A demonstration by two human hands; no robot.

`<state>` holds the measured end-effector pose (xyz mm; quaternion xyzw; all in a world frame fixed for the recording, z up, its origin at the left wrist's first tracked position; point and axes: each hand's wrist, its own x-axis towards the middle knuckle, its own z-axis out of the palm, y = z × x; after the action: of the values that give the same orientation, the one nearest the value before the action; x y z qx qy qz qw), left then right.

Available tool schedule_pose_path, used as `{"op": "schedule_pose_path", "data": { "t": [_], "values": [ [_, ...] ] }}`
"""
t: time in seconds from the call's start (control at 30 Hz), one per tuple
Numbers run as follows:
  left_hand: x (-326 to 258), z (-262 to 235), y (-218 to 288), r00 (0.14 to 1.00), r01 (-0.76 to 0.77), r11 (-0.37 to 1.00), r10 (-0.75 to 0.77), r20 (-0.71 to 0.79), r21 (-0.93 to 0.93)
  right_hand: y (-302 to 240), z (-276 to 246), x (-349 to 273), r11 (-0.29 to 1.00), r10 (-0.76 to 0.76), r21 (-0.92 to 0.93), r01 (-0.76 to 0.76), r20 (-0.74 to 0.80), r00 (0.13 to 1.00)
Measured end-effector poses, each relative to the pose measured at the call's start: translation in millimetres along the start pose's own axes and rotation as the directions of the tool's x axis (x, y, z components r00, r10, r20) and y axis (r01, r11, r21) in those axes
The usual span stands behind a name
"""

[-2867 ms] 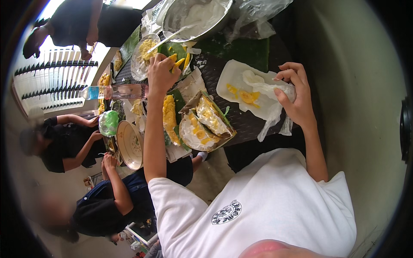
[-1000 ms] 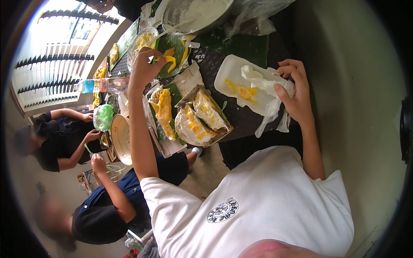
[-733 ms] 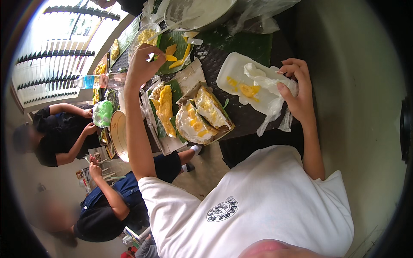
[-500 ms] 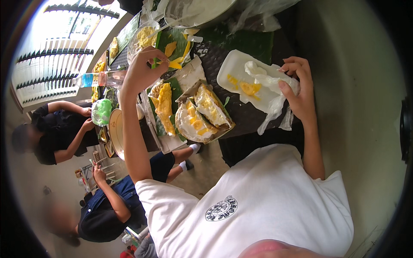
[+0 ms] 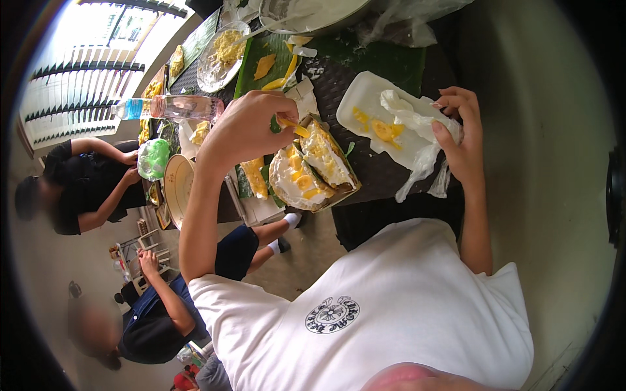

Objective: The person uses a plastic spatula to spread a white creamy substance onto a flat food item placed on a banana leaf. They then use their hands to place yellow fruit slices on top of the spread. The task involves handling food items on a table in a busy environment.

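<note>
My left hand pinches a yellow fruit slice just above a brown paper box that holds white rice topped with yellow pieces. My right hand grips crumpled clear plastic wrap at the right end of a white foam tray. A few yellow fruit pieces lie in that tray. Further yellow slices rest on a green banana leaf beyond my left hand.
A clear plate of yellow food, a plastic water bottle and a large metal bowl stand on the dark woven table. Two people in dark clothes sit at the left, one holding a green bag.
My left hand has come back from the banana leaf toward me, carrying a yellow slice over the paper box. My right hand stays on the plastic at the tray.
</note>
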<state>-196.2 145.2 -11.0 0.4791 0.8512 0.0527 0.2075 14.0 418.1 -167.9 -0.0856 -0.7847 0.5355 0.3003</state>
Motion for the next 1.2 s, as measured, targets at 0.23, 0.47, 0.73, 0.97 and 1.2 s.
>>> {"op": "schedule_pose_path", "data": {
  "t": [0.23, 0.47, 0.73, 0.97, 1.2],
  "values": [
    [-0.2, -1.7, -3.4, 1.0, -0.016, 1.0, 0.016, 0.018, -0.018, 0.1, 0.4, -0.1, 1.0, 0.004, 0.009, -0.004, 0.002, 1.0],
    [4.6, 4.2, -9.8, 0.994, -0.07, 0.997, 0.071, 0.079, -0.014, -1.0, 1.0, 0.0, 1.0, 0.01, 0.016, -0.01, 0.001, 1.0],
    [11.4, 10.9, -9.0, 0.986, -0.146, 0.988, 0.15, 0.069, -0.051, -1.3, 0.8, 0.1, 1.0, 0.004, 0.014, -0.004, 0.002, 1.0],
    [17.6, 10.1, 1.1, 0.98, -0.167, 0.983, 0.174, 0.096, -0.082, 0.1, -0.1, -0.1, 1.0, 0.002, 0.007, -0.002, 0.002, 1.0],
    [14.0, 1.6, -13.0, 0.995, -0.099, 0.982, 0.101, 0.007, -0.158, 1.9, 3.7, 0.7, 1.0, -0.02, 0.015, 0.02, -0.014, 1.0]
  ]
}}
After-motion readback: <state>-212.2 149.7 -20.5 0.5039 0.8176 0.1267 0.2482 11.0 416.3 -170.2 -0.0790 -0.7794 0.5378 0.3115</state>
